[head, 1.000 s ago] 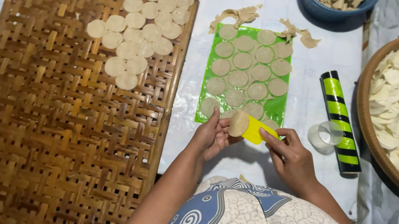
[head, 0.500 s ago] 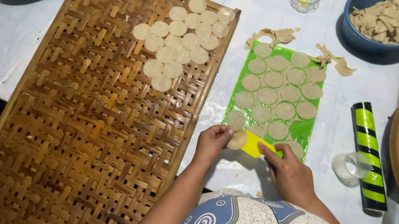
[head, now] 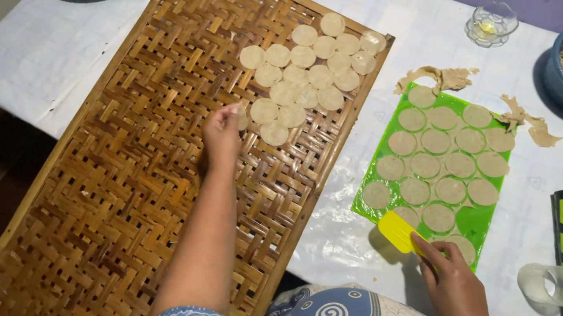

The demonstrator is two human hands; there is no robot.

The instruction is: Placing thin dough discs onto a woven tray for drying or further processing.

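Your left hand [head: 221,131] pinches one pale round dough disc [head: 241,117] over the woven bamboo tray [head: 83,208], just left of the laid-out cluster – while your right hand [head: 452,284] grips the yellow plastic scraper [head: 399,231] at the green mat's [head: 477,220] near edge.

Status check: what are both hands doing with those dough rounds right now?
Left hand over woven tray, pinching a dough round beside the laid cluster. Right hand holds yellow scraper at green mat. Nothing in the way.
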